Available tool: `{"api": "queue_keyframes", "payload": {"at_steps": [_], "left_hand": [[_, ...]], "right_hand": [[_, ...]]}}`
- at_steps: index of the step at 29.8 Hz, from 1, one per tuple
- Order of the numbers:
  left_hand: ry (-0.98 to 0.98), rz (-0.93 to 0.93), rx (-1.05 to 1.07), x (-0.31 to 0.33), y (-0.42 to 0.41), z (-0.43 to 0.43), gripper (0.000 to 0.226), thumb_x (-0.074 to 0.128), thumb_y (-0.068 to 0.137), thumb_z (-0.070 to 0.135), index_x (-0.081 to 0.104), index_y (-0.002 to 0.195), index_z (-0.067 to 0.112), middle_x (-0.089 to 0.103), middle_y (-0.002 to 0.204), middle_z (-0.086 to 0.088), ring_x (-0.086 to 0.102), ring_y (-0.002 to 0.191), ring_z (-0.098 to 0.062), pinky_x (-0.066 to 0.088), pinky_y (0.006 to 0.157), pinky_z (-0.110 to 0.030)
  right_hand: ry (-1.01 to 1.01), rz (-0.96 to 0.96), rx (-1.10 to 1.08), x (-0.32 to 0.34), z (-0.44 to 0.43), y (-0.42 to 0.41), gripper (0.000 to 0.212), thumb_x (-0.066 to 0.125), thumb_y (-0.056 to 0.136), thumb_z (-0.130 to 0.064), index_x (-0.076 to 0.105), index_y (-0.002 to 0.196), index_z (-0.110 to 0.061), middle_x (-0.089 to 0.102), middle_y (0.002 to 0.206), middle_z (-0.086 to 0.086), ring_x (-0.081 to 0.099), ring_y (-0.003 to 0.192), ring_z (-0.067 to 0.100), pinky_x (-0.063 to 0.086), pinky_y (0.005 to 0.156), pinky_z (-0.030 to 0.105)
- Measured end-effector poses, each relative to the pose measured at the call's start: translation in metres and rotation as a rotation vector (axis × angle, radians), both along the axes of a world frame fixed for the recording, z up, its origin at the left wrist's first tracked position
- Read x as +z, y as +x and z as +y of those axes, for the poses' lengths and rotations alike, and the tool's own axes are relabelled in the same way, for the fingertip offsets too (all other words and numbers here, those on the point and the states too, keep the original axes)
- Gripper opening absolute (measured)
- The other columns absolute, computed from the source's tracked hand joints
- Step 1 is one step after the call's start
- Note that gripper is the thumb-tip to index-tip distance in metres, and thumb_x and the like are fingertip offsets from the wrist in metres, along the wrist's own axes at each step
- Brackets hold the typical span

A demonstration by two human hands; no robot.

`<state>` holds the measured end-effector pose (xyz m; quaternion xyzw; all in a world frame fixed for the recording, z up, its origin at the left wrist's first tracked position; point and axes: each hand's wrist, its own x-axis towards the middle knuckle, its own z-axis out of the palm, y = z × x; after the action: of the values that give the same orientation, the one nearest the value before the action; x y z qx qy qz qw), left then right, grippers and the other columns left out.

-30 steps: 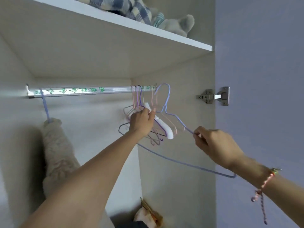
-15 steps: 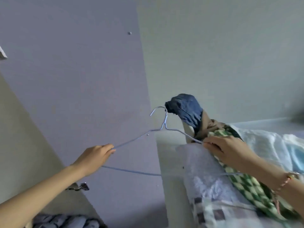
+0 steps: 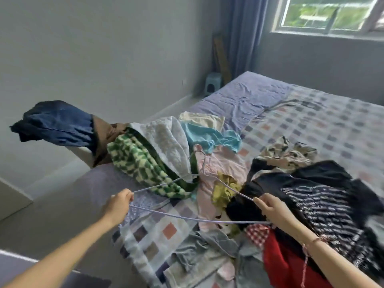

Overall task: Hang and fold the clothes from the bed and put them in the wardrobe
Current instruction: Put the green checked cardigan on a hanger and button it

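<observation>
Hanger (image 3: 199, 219) first: you hold the thin lilac wire hanger in both hands above the clothes pile (image 3: 207, 183) on the bed (image 3: 311, 113). Its long axis, the bottom bar, runs left to right across your view, roughly level, from your left hand (image 3: 118, 206) to your right hand (image 3: 272, 210). The hook (image 3: 198, 156) points away from you, toward the far side of the pile, so the triangle lies nearly flat rather than hanging upright.

Your left grip is pinched on the left corner of the hanger, thumb and fingers closed over the wire where the shoulder meets the bar. Your right grip is closed on the right shoulder wire, with the bar's right end passing under that hand. A braided red cord (image 3: 307, 248) sits on your right wrist.

Under the hanger's apex lies a pale pink garment (image 3: 224, 163), with an olive scrap (image 3: 224, 188) beside it. Left of the hook is the green checked fleece (image 3: 141, 163) with a white towel (image 3: 166, 142) draped on it; a light blue piece (image 3: 207, 136) lies beyond. Under your right hand is a black shirt with white lettering (image 3: 315, 200), and nearer you a red garment (image 3: 284, 260). A dark blue garment (image 3: 56, 125) hangs over the bed's left corner. The patchwork cover (image 3: 332, 129) is bare toward the window (image 3: 332, 13).
</observation>
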<state>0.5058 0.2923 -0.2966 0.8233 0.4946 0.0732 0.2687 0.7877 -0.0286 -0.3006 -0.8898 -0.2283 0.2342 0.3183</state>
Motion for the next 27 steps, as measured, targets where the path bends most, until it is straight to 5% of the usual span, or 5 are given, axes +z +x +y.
{"api": "queue_keyframes", "payload": {"at_steps": [7, 14, 18, 23, 27], "left_hand": [[0.038, 0.222, -0.239, -0.048, 0.106, -0.016, 0.029, 0.036, 0.1, 0.025, 0.049, 0.077, 0.014, 0.061, 0.081, -0.014, 0.058, 0.08, -0.033, 0.038, 0.065, -0.033], [0.114, 0.318, -0.492, -0.077, 0.226, 0.014, 0.026, 0.031, 0.101, 0.029, 0.047, 0.085, 0.016, 0.067, 0.097, -0.016, 0.061, 0.091, -0.034, 0.036, 0.064, -0.033], [0.12, 0.336, -0.531, -0.086, 0.272, 0.044, 0.029, 0.026, 0.102, 0.029, 0.049, 0.094, 0.014, 0.065, 0.1, -0.015, 0.06, 0.092, -0.033, 0.036, 0.065, -0.034], [-0.065, 0.329, -0.404, -0.123, 0.29, 0.093, 0.044, 0.021, 0.102, 0.036, 0.04, 0.138, 0.017, 0.044, 0.14, -0.008, 0.044, 0.125, -0.028, 0.038, 0.098, -0.037], [-0.054, 0.577, -0.427, -0.16, 0.271, 0.134, 0.044, 0.031, 0.098, 0.016, 0.032, 0.142, 0.02, 0.037, 0.145, -0.005, 0.038, 0.129, -0.024, 0.036, 0.102, -0.037]], "right_hand": [[0.114, 0.455, -0.611, -0.068, -0.063, 0.03, 0.016, 0.05, 0.087, 0.009, 0.059, 0.079, -0.002, 0.05, 0.064, 0.011, 0.05, 0.045, 0.016, 0.05, 0.037, 0.025], [0.249, 0.458, -0.949, -0.094, -0.055, 0.078, 0.017, 0.044, 0.086, 0.016, 0.053, 0.091, 0.003, 0.048, 0.067, 0.012, 0.048, 0.057, 0.02, 0.049, 0.036, 0.019], [0.225, 0.34, -1.003, -0.115, -0.022, 0.12, 0.019, 0.047, 0.086, 0.016, 0.056, 0.099, 0.005, 0.054, 0.074, 0.009, 0.054, 0.063, 0.022, 0.048, 0.04, 0.013], [-0.166, 0.08, -0.877, -0.131, 0.031, 0.147, 0.032, 0.05, 0.087, 0.002, 0.054, 0.118, 0.007, 0.055, 0.118, 0.029, 0.048, 0.115, 0.04, 0.035, 0.098, 0.038], [-0.128, 0.03, -0.609, -0.138, 0.108, 0.143, 0.028, 0.048, 0.087, 0.001, 0.058, 0.113, 0.003, 0.057, 0.112, 0.026, 0.051, 0.108, 0.038, 0.038, 0.089, 0.037]]}}
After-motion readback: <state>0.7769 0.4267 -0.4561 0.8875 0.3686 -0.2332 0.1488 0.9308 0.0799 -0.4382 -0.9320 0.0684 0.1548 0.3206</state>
